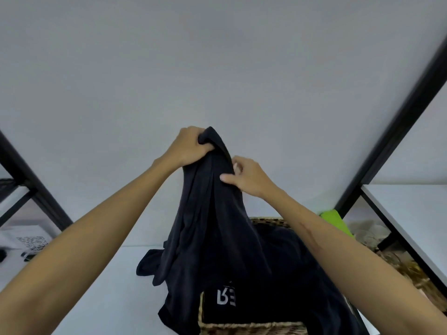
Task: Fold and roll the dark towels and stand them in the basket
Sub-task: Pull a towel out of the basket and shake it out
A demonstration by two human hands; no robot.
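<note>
Both arms are raised in front of a plain grey wall [217, 56], with a dark towel [212, 226] held up between the hands. The left hand [191, 147] is clenched round the bunched top of the towel, fingers curled into the cloth at its highest point. The right hand [246, 176] sits just below and to the right of the left one, thumb and curled fingers pinching a fold along the towel's upper edge. From these two grips the towel hangs straight down in long vertical creases, widening beneath the hands. Its lower part drapes over the near-left rim of a woven basket [254, 326], which stands below the hands on a white table [108, 286]; a loose end trails out to the left, below the left forearm. More dark cloth [285, 250] fills the basket under the right forearm, and one piece [226, 298] near the front of the basket bears pale lettering, only partly readable. Whether any of the cloth in the basket is rolled cannot be told. Beyond the right forearm a bright green item [335, 220] lies beside the basket's far corner, next to a black frame [399, 122] carrying a white shelf [411, 209]. Below and to the left of the left forearm a paper with a printed square code [32, 241] lies on the table, near another black frame [26, 175].
</note>
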